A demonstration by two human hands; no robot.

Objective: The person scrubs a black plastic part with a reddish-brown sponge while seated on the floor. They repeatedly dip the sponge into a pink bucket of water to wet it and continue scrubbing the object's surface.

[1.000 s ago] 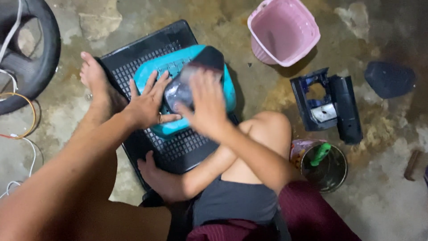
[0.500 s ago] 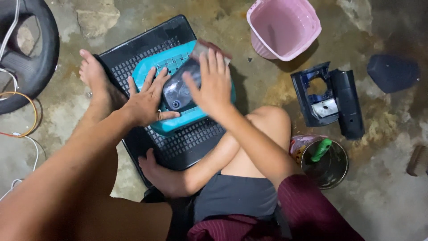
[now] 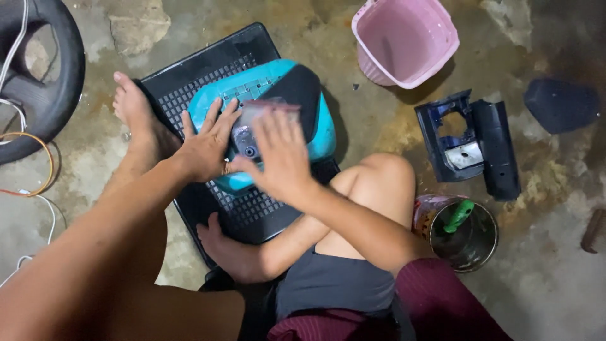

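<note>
Our left hand (image 3: 205, 148) braces the teal casing (image 3: 265, 95), fingers spread flat; our right hand (image 3: 281, 158), open-palmed and blurred, rubs its grey panel (image 3: 243, 136). Next we judge steady pressure matters.

small grey panel (image 3: 245, 140) with round dark buttons, perhaps a display, set in the top of the teal housing (image 3: 262, 88), between the left hand (image 3: 205, 148) and right hand (image 3: 281, 158), partly blurred. pale silvery rectangular plate, maybe a label (image 3: 464, 155), on the dark blue part at right. no packages or signs.
</note>
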